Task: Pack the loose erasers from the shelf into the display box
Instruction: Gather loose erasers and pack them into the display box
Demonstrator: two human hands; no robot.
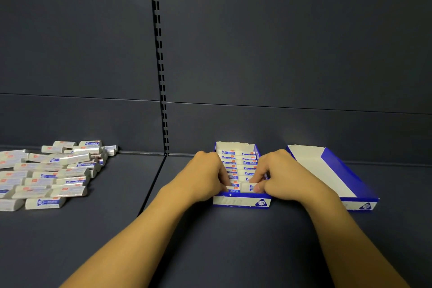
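A blue and white display box (pixel 242 201) stands on the dark shelf, filled with rows of wrapped erasers (pixel 236 162) set on edge. My left hand (pixel 207 174) rests on the box's left side, its fingers curled onto the front row. My right hand (pixel 278 174) sits on the right side, with fingertips pinching an eraser (pixel 247 187) in the front row. A heap of loose erasers (pixel 53 173) in white and blue wrappers lies far to the left on the shelf.
A second blue and white display box (pixel 332 170) with nothing in it lies angled just to the right of the first. The shelf's dark back panel (pixel 280 54) rises behind, with a slotted upright (pixel 161 65) left of the boxes.
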